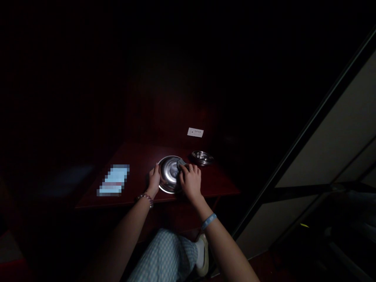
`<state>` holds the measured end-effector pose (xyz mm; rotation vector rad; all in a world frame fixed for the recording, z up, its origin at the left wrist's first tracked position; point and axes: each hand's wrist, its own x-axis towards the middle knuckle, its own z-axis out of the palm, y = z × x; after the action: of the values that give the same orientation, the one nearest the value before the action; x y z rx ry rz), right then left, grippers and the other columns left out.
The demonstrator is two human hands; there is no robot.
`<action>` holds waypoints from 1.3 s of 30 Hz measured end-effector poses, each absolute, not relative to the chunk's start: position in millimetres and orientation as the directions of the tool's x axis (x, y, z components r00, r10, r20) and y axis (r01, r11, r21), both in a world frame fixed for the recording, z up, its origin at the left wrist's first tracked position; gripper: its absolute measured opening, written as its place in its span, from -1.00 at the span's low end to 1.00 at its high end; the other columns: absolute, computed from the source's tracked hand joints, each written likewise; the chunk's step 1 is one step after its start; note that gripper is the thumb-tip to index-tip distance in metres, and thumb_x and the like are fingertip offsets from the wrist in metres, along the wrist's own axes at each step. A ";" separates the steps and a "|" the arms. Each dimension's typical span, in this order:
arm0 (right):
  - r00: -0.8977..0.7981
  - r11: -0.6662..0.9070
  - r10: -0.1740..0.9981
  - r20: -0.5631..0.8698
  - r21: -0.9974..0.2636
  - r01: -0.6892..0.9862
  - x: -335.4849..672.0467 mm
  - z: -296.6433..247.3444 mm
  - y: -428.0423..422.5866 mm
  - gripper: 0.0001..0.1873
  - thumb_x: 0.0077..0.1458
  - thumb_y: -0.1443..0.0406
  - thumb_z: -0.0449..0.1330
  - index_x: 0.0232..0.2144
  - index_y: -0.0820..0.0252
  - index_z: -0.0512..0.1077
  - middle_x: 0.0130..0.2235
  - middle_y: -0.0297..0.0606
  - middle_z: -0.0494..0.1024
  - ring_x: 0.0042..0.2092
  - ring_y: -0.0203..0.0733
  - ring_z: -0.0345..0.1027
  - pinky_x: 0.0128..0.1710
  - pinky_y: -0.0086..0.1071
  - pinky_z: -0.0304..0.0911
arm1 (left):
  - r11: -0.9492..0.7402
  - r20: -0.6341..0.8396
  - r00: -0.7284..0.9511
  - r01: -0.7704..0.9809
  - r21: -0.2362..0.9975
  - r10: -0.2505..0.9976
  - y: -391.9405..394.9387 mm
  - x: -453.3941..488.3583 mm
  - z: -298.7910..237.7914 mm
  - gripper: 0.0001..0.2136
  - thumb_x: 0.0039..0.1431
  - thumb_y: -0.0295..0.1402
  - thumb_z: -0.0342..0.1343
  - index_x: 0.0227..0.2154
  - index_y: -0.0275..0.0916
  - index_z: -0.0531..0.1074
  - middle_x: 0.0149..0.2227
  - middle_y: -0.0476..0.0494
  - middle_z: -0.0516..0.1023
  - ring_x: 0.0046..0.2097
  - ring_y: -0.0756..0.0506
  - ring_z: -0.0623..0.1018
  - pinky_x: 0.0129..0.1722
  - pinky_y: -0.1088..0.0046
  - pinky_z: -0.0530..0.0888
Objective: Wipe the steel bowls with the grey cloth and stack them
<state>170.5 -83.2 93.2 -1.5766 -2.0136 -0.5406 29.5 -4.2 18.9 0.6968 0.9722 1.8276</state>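
A shiny steel plate is tilted up on a dark red table. My left hand is closed on the plate's left rim and holds it. My right hand presses a small grey pad against the plate's right side, fingers curled over it. A second steel dish sits on the table just behind and to the right of my right hand.
A pale blue blurred sheet lies on the table's left part. A white socket plate is on the dark wall behind. My knee in checked trousers is below the table edge. A dark-framed panel slants at right.
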 end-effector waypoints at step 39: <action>-0.210 0.270 0.733 0.648 0.006 0.963 175.1 75.8 -98.2 -0.59 0.30 0.34 0.09 0.15 0.10 0.49 0.05 -0.08 0.54 0.08 0.04 0.27 0.14 -0.09 0.12 | -0.292 0.085 -0.417 -0.463 0.837 0.905 -1.7 30.8 22.4 -0.50 -0.09 0.18 0.25 -0.53 -0.23 0.43 -0.49 -0.05 0.46 -0.39 -0.06 0.43 -0.38 0.42 0.36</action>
<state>175.1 -98.2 75.8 -1.5231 -2.0141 -0.5662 30.8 -1.7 22.4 0.7125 0.9424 1.8490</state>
